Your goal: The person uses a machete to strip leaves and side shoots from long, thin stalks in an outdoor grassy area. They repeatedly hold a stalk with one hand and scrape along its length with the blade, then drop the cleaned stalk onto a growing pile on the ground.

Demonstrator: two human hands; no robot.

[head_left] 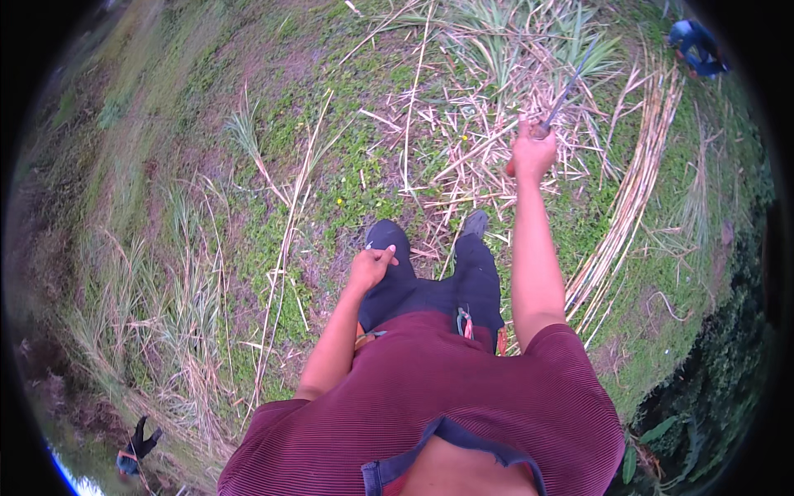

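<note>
My right hand [533, 155] is stretched out ahead and wrapped round the handle of a machete. The machete's long, thin dark blade [571, 85] points away and up to the right, above a patch of cut stalk pieces [488, 157]. A bit of red shows below my fist, at the handle's end. My left hand [372, 268] hangs over my left knee with its fingers loosely curled, and I see nothing in it.
A long bundle of cut cane stalks [633, 194] lies on the right. Leafy green tops [529, 41] are heaped at the far side. Loose stalks [285, 227] and dry grass [186, 306] lie left. One person [697, 48] is far right, another [139, 446] lower left.
</note>
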